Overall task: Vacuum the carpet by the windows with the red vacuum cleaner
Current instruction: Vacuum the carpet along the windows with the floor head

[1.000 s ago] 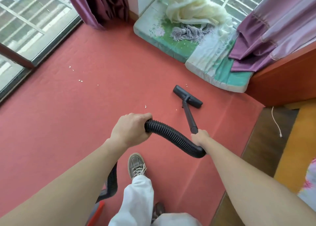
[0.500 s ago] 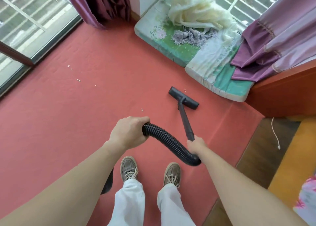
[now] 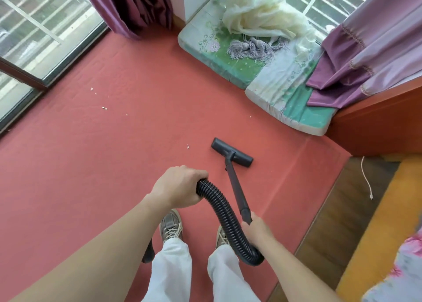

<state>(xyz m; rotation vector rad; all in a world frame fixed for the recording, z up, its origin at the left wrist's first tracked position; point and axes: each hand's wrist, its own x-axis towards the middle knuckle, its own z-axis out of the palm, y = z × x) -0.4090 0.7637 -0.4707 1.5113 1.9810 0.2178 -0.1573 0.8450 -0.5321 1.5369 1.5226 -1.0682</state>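
The black floor nozzle (image 3: 232, 152) lies flat on the red carpet (image 3: 96, 164), joined to a black rigid tube (image 3: 236, 185). My right hand (image 3: 257, 232) grips the tube's lower end where the ribbed black hose (image 3: 222, 212) starts. My left hand (image 3: 179, 188) grips the hose higher up, so it loops between my hands. The hose runs on behind my left leg; the red vacuum body is out of view. White crumbs (image 3: 104, 107) lie scattered on the carpet toward the left window, and one crumb (image 3: 187, 146) sits just left of the nozzle.
Floor-height windows (image 3: 34, 27) line the left side, with purple curtains (image 3: 137, 7) in the corner. Green floral cushions (image 3: 285, 89) with cream cloth (image 3: 258, 16) lie at the back right under another curtain (image 3: 365, 50). A wood floor strip with a white cable (image 3: 366, 178) borders the carpet on the right.
The nozzle has been drawn back toward me, away from the cushions. My feet have come together side by side, and the red vacuum body has left the view.
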